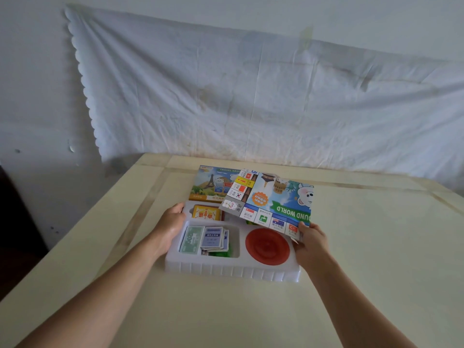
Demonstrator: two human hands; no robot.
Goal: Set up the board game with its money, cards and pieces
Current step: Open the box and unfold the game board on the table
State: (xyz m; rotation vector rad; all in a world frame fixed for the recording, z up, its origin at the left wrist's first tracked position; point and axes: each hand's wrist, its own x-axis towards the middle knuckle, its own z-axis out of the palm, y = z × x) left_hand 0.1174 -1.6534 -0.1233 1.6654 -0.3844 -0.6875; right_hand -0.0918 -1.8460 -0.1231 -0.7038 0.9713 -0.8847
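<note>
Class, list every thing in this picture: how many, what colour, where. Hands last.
table: one, cream, under everything
cloth: one, white, on the wall
box: one, colourful, behind the tray
tray: one, white, mid-table
board: one, colourful, raised over the tray's far right
orange cards: one stack, tray's far left well
money: one stack, green, near left well
blue cards: several, beside the money
green pieces: count unclear, partly under the blue cards
red disc: one, near right well
left hand: one, grips the tray's left edge
right hand: one, pinches the board's near corner
</note>
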